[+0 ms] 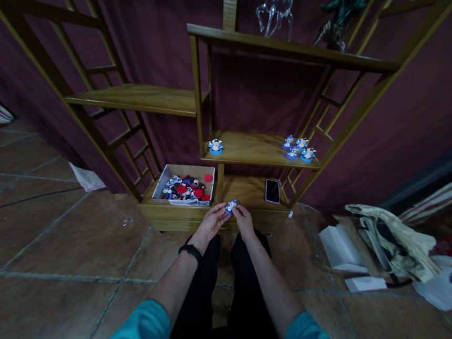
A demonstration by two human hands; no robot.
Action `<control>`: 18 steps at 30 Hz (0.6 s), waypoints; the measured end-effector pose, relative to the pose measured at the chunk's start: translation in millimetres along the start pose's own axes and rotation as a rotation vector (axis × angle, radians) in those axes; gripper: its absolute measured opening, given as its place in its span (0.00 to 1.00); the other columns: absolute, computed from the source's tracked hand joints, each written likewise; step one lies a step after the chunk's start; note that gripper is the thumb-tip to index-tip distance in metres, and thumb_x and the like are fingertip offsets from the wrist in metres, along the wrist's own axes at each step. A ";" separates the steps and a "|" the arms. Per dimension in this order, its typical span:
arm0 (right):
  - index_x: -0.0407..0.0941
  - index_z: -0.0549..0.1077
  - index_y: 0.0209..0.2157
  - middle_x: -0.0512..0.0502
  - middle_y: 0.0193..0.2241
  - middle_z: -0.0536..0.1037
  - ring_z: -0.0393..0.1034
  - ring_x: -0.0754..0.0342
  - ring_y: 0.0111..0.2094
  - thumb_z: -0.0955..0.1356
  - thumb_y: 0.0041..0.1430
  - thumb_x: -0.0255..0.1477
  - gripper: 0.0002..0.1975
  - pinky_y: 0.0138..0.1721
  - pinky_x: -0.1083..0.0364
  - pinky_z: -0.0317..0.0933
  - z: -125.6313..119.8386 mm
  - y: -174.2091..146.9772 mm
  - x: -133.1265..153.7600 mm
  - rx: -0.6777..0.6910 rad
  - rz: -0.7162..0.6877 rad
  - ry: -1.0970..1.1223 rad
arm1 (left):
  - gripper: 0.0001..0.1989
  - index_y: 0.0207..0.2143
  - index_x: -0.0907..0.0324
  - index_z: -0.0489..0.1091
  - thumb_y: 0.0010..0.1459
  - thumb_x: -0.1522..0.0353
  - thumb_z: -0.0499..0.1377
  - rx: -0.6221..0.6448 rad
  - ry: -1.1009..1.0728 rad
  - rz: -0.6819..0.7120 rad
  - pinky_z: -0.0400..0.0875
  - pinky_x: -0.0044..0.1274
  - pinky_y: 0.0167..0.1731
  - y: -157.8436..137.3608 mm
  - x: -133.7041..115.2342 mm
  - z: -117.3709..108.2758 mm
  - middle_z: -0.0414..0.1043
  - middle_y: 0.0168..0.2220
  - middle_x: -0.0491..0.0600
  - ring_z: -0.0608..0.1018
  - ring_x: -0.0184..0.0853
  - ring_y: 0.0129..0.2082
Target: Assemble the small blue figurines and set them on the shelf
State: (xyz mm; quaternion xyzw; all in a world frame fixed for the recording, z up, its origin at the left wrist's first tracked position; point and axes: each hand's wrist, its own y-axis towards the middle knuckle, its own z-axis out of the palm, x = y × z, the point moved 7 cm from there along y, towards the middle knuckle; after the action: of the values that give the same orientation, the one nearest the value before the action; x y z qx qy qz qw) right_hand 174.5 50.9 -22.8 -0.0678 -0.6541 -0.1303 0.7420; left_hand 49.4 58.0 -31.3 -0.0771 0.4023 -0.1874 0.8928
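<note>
Between my two hands is a small purple-and-white figurine (231,206), held in front of the lowest shelf. The fingers of my left hand (212,221) close on its left side, and those of my right hand (244,221) pinch it from the right. Just left of my hands, an open cardboard box (162,181) holds a heap of small figurines and red discs. One blue-based figurine (215,147) stands at the left end of the middle shelf. Several blue and purple figurines (292,153) are grouped at that shelf's right end.
A phone (272,192) lies on the lowest shelf. Higher up stand a clear glass deer (276,4) and a dark green ornament (340,17). White boxes (341,248), a cream cloth bag (404,238) and plastic bags (444,282) sit on the floor to the right.
</note>
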 end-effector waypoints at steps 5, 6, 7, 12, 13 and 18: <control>0.44 0.76 0.32 0.48 0.33 0.79 0.70 0.52 0.36 0.69 0.43 0.36 0.13 0.43 0.53 0.62 -2.6 3.1 -6.7 -0.022 0.045 0.015 | 0.13 0.39 0.64 0.72 0.48 0.80 0.61 -0.027 -0.022 0.031 0.72 0.24 0.40 0.1 -0.8 0.2 0.75 0.38 0.54 0.77 0.31 0.36; 0.44 0.76 0.31 0.48 0.32 0.79 0.70 0.53 0.35 0.69 0.43 0.36 0.13 0.42 0.53 0.62 -2.6 3.5 -6.7 -0.020 0.044 0.018 | 0.12 0.38 0.65 0.72 0.48 0.81 0.61 -0.027 -0.024 0.036 0.72 0.24 0.41 0.4 -0.7 0.4 0.75 0.37 0.53 0.77 0.31 0.36; 0.44 0.76 0.30 0.49 0.31 0.79 0.70 0.53 0.35 0.69 0.43 0.36 0.12 0.42 0.53 0.62 -2.5 3.7 -6.2 -0.017 0.042 0.024 | 0.11 0.36 0.65 0.73 0.48 0.81 0.61 -0.026 -0.026 0.040 0.72 0.24 0.42 0.7 -0.6 0.7 0.76 0.37 0.53 0.77 0.31 0.36; 0.44 0.75 0.29 0.50 0.29 0.79 0.71 0.53 0.33 0.70 0.42 0.35 0.11 0.42 0.53 0.62 -4.3 2.2 0.1 -0.042 0.034 0.080 | 0.09 0.33 0.67 0.74 0.48 0.81 0.61 0.042 0.004 0.006 0.70 0.24 0.45 0.9 1.9 6.6 0.76 0.36 0.54 0.77 0.32 0.37; 0.44 0.75 0.29 0.49 0.29 0.79 0.71 0.53 0.34 0.70 0.42 0.35 0.11 0.42 0.53 0.62 -4.4 1.7 1.3 -0.043 0.037 0.082 | 0.10 0.34 0.67 0.75 0.47 0.81 0.62 0.058 0.013 -0.007 0.70 0.24 0.46 0.8 2.6 8.0 0.76 0.37 0.55 0.77 0.32 0.37; 0.43 0.75 0.29 0.48 0.30 0.79 0.70 0.52 0.34 0.70 0.42 0.36 0.12 0.41 0.53 0.63 -6.2 1.4 1.9 -0.052 0.048 0.061 | 0.12 0.35 0.67 0.75 0.46 0.82 0.62 0.075 0.033 -0.014 0.69 0.24 0.47 1.2 4.2 8.6 0.77 0.37 0.55 0.77 0.33 0.38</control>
State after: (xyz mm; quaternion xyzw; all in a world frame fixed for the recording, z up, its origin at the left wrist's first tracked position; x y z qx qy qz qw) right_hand 181.1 50.4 -21.7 -0.0988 -0.6258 -0.1315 0.7625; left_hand 58.6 57.3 -28.9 -0.0431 0.4090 -0.2096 0.8871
